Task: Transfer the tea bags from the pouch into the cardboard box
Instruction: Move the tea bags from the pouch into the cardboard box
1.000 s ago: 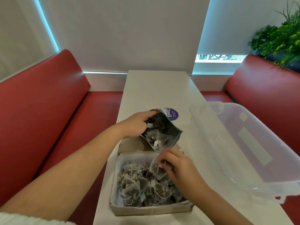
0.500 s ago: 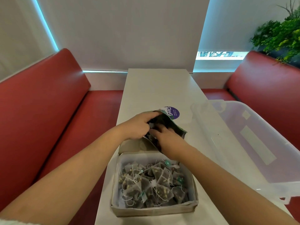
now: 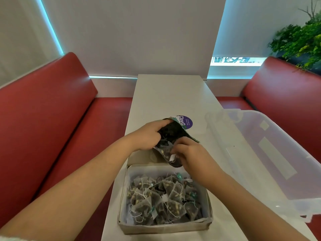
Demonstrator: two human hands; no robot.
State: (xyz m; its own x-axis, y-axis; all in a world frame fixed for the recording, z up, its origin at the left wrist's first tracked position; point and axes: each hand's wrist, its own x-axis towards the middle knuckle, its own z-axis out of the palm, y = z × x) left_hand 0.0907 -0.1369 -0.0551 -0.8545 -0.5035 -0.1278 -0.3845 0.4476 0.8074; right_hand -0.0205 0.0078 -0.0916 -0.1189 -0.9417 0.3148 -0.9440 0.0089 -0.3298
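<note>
The dark pouch (image 3: 171, 132) with a purple round label lies tilted above the table, its mouth turned toward me. My left hand (image 3: 149, 136) grips the pouch's left edge. At the pouch mouth my right hand (image 3: 188, 153) pinches a mesh tea bag (image 3: 165, 150) with a white tag; its fingertips are partly hidden. Just below, the open cardboard box (image 3: 165, 227) with a white lining stands on the table. It holds several pyramid tea bags (image 3: 163, 197) with strings and green tags.
A large clear plastic bin (image 3: 271, 157) lies to the right on the narrow white table (image 3: 172, 94). Red bench seats (image 3: 52, 110) flank the table on both sides. A green plant (image 3: 302, 40) stands at the far right.
My right hand left the box, reached into the pouch mouth, and has now drawn back slightly with a tea bag in its fingers. My left hand has kept its hold on the pouch.
</note>
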